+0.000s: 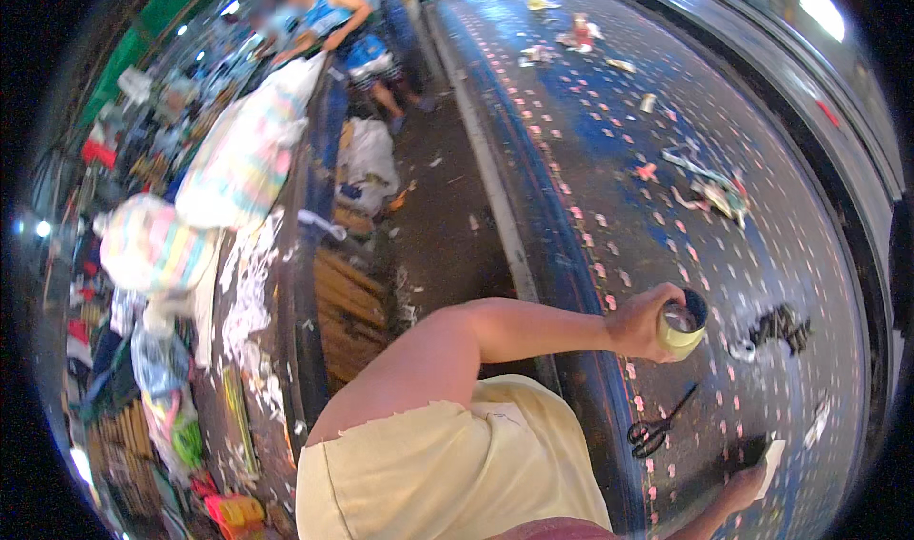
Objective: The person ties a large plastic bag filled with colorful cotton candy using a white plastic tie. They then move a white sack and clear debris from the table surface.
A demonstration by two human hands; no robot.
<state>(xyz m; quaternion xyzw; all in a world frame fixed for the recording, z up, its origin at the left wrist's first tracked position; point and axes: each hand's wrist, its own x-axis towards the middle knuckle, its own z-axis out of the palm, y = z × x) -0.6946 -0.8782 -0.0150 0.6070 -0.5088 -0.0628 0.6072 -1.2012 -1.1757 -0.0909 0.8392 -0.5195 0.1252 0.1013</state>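
Observation:
My left hand (647,323) reaches over the long dark printing table and is closed round a short pale-yellow container (682,342) with a dark round mouth. Its contents are hard to make out. Lower down, my right hand (747,489) grips a small flat white piece (772,468), perhaps paper or cloth; a dark shadow lies beside it. Between the two hands a pair of black scissors (655,431) rests on the table, its blades pointing away from me. Beyond the container lies a crumpled dark scrap (781,329).
Rows of small pink and white marks cover the dark table (609,150), with tangled scraps (709,188) farther along. A narrow aisle (447,226) separates it from a bench with large striped bundles (243,159) at left. Another person (338,26) stands at the far end.

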